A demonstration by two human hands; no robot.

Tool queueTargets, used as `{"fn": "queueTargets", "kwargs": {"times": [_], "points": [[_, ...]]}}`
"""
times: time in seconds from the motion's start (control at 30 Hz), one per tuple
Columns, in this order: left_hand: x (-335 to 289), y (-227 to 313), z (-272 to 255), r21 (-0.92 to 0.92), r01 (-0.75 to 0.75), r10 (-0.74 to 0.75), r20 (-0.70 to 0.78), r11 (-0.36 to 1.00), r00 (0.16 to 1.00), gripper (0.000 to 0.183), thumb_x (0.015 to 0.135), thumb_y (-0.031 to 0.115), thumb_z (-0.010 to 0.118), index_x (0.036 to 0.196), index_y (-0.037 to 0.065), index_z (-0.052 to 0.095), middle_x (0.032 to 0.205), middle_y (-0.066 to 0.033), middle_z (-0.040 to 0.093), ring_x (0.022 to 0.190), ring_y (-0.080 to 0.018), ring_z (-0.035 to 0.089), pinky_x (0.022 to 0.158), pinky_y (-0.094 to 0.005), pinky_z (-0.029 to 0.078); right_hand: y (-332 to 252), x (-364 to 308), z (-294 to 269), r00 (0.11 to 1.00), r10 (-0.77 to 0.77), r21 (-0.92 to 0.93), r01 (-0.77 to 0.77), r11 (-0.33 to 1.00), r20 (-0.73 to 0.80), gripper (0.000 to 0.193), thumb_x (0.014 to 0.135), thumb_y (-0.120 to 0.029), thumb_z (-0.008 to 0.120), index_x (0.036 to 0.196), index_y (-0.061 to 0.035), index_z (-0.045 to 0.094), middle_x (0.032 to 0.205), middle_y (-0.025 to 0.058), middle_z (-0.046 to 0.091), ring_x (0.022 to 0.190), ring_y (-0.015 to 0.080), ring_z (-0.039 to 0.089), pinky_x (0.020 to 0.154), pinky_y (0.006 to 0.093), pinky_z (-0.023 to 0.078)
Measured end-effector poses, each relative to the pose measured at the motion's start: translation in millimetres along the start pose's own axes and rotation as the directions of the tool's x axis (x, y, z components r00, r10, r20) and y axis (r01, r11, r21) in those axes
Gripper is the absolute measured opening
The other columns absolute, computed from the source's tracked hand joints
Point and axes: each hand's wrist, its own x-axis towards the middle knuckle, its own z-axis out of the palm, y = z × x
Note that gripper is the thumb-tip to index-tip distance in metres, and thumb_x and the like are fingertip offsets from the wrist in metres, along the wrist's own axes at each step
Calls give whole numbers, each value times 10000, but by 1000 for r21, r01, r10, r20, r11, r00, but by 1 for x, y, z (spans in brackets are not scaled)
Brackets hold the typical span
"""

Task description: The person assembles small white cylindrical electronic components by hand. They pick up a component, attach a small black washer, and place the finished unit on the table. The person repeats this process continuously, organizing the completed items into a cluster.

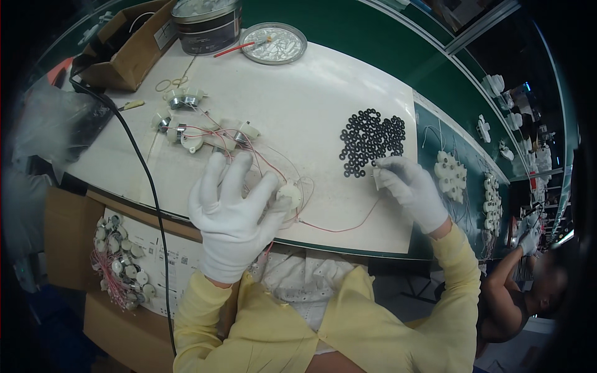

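My left hand (231, 217), in a white glove, is over the table with its fingers spread. Its thumb and forefinger are next to a round cream-white motor part (290, 195) with red and white wires, and the thumb seems to touch it. Beyond the fingertips lie several similar motors (191, 144) with metal bodies and tangled red wires. At the near edge of a patch of small black rings (368, 138), my gloved right hand (407, 186) pinches a small pale piece (376, 176), mostly hidden by the fingers. A thin red wire (339, 230) runs from near the round part toward this hand.
At the back stand a dark tub (207, 31) and a round metal lid (287, 50) with a red-handled brush (235, 49). A cardboard box (127, 53), scissors (171, 83) and a black cable (134, 149) are at left. More white parts (450, 176) lie right. A co-worker (516, 292) sits beyond.
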Motion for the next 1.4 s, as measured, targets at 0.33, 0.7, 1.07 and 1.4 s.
{"fn": "queueTargets", "kwargs": {"times": [0.33, 0.7, 1.07, 1.4], "points": [[1, 6, 7, -49, -70, 75, 90, 996, 993, 418, 764, 479, 853, 1085, 216, 799, 1251, -61, 658, 1321, -368, 524, 1057, -516, 422, -8, 5, 4, 986, -162, -320, 168, 932, 45, 252, 1007, -61, 692, 1253, -12, 666, 942, 50, 747, 813, 123, 693, 716, 260, 554], [5, 6, 7, -44, -119, 122, 84, 992, 989, 396, 762, 446, 840, 1075, 209, 791, 1216, -62, 671, 1282, -386, 558, 1047, -526, 451, -14, 4, 9, 837, -494, -866, 410, 285, 234, 239, 910, -278, 790, 1106, -158, 724, 797, 20, 707, 730, 235, 678, 644, 396, 469], [8, 7, 4, -60, -90, 97, 133, 994, 986, 394, 768, 456, 848, 1080, 222, 789, 1217, -57, 672, 1300, -398, 559, 1029, -538, 450, -29, -22, 8, 881, -285, -879, 438, 186, 378, 267, 922, -374, 768, 1041, -140, 722, 727, 76, 701, 667, 272, 692, 632, 409, 474], [7, 6, 3, -55, -102, 109, 139, 993, 984, 435, 812, 497, 827, 1140, 215, 782, 1223, -62, 665, 1322, -392, 547, 1048, -541, 433, 3, -39, -11, 974, -179, -625, 52, 779, -142, 165, 983, -146, 684, 1113, -62, 740, 818, 108, 766, 712, 317, 734, 648, 398, 574]]}}
